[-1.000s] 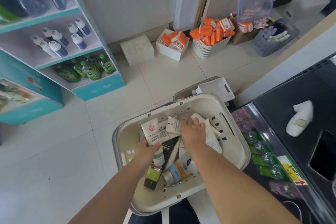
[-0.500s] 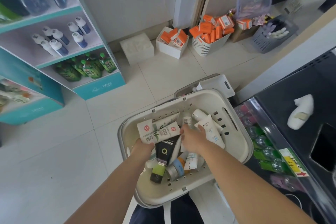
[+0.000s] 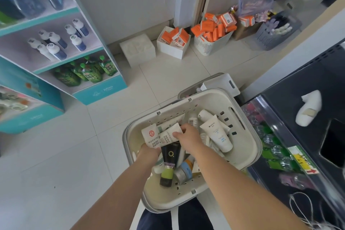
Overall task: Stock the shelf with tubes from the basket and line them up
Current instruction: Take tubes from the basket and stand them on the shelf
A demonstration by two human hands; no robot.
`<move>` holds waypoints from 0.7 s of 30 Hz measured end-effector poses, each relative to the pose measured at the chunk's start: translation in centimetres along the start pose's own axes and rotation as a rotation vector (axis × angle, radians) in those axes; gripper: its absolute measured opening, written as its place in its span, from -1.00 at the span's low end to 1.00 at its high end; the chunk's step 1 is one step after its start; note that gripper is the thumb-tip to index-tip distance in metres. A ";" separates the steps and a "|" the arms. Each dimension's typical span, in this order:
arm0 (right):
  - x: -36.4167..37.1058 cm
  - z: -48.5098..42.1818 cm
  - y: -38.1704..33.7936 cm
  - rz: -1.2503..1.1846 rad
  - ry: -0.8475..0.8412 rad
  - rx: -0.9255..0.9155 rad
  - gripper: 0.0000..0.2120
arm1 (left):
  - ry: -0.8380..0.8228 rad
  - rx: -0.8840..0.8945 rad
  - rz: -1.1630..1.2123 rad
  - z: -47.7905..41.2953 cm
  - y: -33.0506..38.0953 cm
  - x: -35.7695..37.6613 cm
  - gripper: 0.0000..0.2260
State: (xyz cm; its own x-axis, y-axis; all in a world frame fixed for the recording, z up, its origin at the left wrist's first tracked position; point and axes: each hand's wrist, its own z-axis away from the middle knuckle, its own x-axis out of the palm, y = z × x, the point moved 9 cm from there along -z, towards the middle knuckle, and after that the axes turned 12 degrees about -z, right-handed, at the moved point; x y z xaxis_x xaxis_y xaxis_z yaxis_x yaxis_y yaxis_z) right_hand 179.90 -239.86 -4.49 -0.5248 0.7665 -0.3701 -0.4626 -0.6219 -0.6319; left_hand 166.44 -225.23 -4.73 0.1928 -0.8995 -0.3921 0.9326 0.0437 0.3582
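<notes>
**Second tube gathered; both still over the basket**

The right hand [image 3: 188, 137] sits just above the centre of the frame, thumb and fingers closed in a pinch on the crimped end of a second white tube [image 3: 170, 133]. A second ago it was deeper in the pile, rooting among loose tubes; it has since brought this one across. Just left and below it, the left hand [image 3: 149, 153] grips the red-seal tube [image 3: 151, 136] by its lower part, as it did before. Its fingers are hidden under the tubes, so whether they also clamp the second tube cannot be told. The two tubes now lie fanned side by side, touching.

Under them a black tube with a green cap [image 3: 169, 160] and a white tube with blue print [image 3: 217, 134] remain among several others in the basket [image 3: 255, 142], at lower centre.

Nothing has reached a shelf yet. With a pair in hand, the picking step looks finished, and carrying them to the dark shelf [image 3: 298, 99] at the right edge is probably next.
</notes>
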 end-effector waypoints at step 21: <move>-19.7 14.3 -8.1 -0.509 0.257 -0.413 -0.87 | -0.331 0.738 0.076 13.5 17.6 0.0 -0.82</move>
State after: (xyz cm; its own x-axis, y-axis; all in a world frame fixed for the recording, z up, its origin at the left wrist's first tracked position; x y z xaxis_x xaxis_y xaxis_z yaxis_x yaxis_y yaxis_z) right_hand 183.76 -252.20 17.64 -0.1060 0.9914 -0.0769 -0.2695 -0.1031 -0.9575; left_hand 178.75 -230.38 13.00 0.0389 -0.9927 -0.1146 0.4570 -0.0843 0.8854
